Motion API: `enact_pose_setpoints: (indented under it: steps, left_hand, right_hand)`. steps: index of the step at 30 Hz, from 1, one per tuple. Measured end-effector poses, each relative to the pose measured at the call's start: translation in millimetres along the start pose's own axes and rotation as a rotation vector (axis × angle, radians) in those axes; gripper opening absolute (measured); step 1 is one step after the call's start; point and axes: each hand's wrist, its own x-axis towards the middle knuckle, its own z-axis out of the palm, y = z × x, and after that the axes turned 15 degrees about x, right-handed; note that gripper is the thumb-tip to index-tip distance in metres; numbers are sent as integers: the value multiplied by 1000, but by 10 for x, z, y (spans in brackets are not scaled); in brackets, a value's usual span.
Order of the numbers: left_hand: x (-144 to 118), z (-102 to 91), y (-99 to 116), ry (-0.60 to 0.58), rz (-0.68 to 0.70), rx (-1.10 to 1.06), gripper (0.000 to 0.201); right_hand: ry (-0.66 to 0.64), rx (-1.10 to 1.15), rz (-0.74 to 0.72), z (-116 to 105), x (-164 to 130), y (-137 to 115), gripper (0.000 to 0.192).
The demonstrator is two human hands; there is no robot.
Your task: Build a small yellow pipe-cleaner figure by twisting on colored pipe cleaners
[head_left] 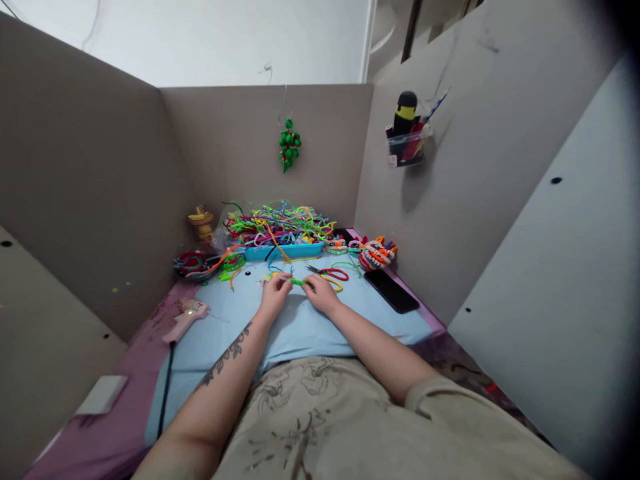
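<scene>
Between my two hands runs a short green cord (297,282), pinched at both ends. My left hand (275,295) is closed on its left end, and my right hand (321,293) grips the right end. Just beyond my right hand lie red-handled scissors (336,273), their dark blades pointing left. Yellow loops (334,285) show right behind the same hand. Small multicoloured pieces (267,277) lie beside my left hand, partly covered by it. How the cord is knotted or twisted is too small to make out.
A blue tray (300,251) heaped with colourful cords stands at the back. A pink glue gun (186,319) lies left, its black cable running forward. On the right are a black phone (391,291) and a striped corded figure (376,253). Grey partitions (270,133) enclose the table.
</scene>
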Motion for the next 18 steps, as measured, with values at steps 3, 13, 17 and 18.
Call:
enact_pose_setpoints:
  steps: [3, 13, 17, 18]
  left_hand:
    - [-13, -7, 37, 1, 5, 37, 28]
    - [3, 7, -53, 43, 57, 58, 30]
    - [17, 6, -78, 49, 20, 21, 25]
    - [17, 5, -76, 49, 15, 13, 24]
  right_hand:
    - [6, 5, -1, -4, 3, -3, 9]
    - [60, 36, 4, -18, -6, -14, 10]
    - [58, 33, 0, -9, -5, -9, 10]
    - [60, 31, 0, -8, -3, -8, 10]
